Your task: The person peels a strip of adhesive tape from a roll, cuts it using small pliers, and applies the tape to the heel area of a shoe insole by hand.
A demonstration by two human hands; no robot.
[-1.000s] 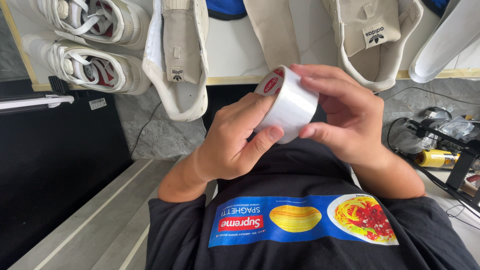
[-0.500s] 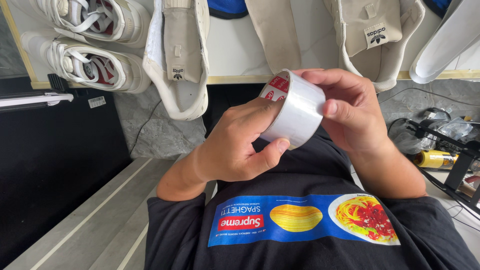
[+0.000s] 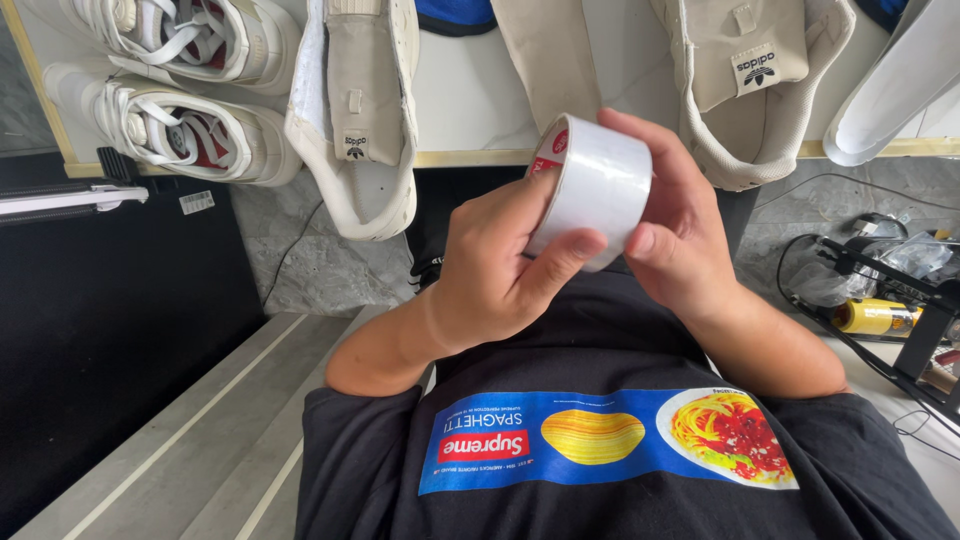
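Both hands are up in front of the chest, drawn close together. The left hand (image 3: 490,275) curls in from the left, thumb stretched across to the right, fingers wrapped round a roll of white tape (image 3: 592,185). The right hand (image 3: 680,235) cups it from the other side, fingers arched over the top, thumb pressing low. Both forearms are bare, elbows bent and angled down towards the body.
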